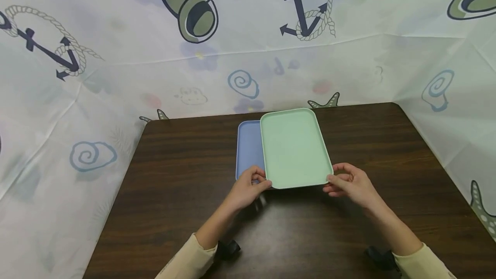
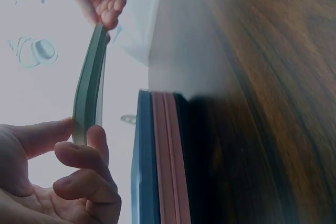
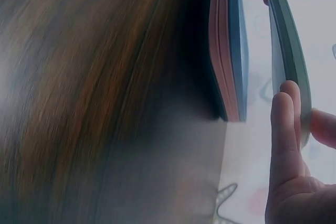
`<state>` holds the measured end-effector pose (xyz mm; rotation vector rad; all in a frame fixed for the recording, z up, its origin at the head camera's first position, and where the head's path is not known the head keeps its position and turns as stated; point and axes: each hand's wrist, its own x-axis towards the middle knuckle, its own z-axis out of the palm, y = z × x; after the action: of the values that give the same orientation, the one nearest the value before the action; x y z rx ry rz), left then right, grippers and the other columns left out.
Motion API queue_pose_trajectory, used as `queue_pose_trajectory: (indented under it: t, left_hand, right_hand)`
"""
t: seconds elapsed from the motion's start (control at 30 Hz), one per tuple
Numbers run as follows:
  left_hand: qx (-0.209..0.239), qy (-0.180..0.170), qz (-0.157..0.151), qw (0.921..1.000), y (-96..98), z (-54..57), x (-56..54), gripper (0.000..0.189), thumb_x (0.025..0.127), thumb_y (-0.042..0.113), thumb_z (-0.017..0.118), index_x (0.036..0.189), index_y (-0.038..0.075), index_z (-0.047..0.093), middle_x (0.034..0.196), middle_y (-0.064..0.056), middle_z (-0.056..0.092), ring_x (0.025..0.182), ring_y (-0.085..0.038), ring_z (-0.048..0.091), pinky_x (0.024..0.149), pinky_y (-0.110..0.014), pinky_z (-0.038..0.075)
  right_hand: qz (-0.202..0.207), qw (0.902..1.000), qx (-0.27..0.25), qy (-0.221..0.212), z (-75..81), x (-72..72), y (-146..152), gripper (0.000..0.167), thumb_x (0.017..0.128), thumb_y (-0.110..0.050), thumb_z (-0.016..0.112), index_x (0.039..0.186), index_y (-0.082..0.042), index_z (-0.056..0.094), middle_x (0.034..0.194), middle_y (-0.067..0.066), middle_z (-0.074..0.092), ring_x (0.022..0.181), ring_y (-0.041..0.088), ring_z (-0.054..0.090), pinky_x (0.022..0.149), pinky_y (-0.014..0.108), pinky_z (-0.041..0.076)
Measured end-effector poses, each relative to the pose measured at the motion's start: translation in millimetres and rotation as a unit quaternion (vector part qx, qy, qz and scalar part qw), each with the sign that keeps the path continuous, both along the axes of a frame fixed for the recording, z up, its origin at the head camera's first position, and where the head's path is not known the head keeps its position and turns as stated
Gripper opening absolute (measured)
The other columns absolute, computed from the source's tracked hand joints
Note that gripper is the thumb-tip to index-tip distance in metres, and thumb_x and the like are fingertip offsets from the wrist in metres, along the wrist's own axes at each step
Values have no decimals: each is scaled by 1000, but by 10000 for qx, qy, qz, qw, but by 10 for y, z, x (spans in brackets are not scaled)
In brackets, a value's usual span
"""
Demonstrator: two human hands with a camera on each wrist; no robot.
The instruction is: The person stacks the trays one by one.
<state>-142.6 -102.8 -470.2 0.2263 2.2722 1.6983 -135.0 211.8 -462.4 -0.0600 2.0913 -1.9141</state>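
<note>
A light green rectangular tray (image 1: 296,147) with rounded corners is held up by both hands. My left hand (image 1: 249,186) pinches its near left corner between thumb and fingers, while my right hand (image 1: 350,182) pinches the near right corner. Below it, on the table, lies a blue tray (image 1: 249,147), partly covered from the head view and showing on the left. Both wrist views show a gap between the green tray (image 2: 90,85) and the stack beneath. In that stack, pink trays (image 2: 169,156) sit under the blue tray (image 2: 147,156), with a dark layer lowest.
The stack rests toward the back of a dark wood-grain table (image 1: 186,158). A pale cloth backdrop (image 1: 128,85) printed with anchors, shells and starfish surrounds the table's back and sides. Dark wrist straps (image 1: 228,249) show near the cream sleeves.
</note>
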Motion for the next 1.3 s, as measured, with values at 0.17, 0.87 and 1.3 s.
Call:
queue_pose_trajectory:
  t: [0.17, 0.87, 1.3]
  left_hand:
    - [-106, 47, 226, 9997, -161, 21, 73, 24, 90, 13, 69, 105, 0, 55, 83, -6, 68, 51, -11, 47, 50, -23, 38]
    - [-318, -146, 800, 9962, -747, -151, 279, 21, 91, 5, 67, 107, -1, 55, 84, -14, 63, 52, -12, 42, 51, -24, 37]
    - [-892, 190, 1020, 9906, -756, -228, -66, 15, 90, 5, 65, 104, 1, 60, 80, -6, 63, 59, -16, 50, 56, -27, 41]
  right_hand:
    - [151, 9998, -112, -77, -18, -3, -162, 43, 96, -11, 63, 125, 13, 41, 91, 23, 72, 80, 31, 72, 71, 37, 57]
    - [506, 9978, -370, -232, -264, 10, -777, 37, 94, -8, 66, 118, 10, 44, 89, 26, 71, 81, 38, 71, 67, 41, 58]
    - [-71, 9989, -355, -285, -321, -157, -920, 35, 92, -5, 67, 116, 10, 47, 88, 26, 71, 76, 34, 72, 65, 39, 58]
